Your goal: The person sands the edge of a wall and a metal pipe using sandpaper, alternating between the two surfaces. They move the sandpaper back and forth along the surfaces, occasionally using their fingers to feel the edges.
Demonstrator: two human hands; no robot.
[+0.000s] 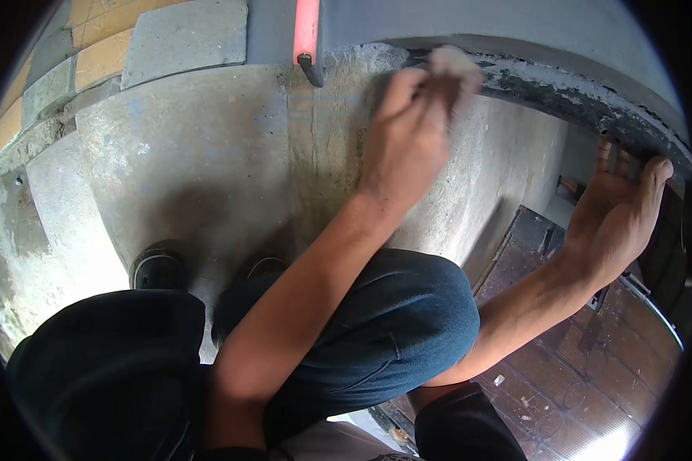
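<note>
My left hand [411, 142] is closed around a pale lump [455, 63], smeared by motion, so its kind cannot be made out. It is at the rough dark edge [546, 92] of a grey slab [507, 27], where patches of pale residue show. My right hand [619, 203] grips the same edge farther right, with its fingers reaching under it and its thumb [657, 169] against the outer side. Part of the fingers is hidden by the edge.
A pink-red handle [306, 31] with a dark tip rests at the slab's left end. Loose grey tiles [184, 46] and tan tiles [104, 58] lie at upper left. Brown panelled flooring [569, 361] with small debris is at lower right. My knees and dark shoes [159, 269] are close below.
</note>
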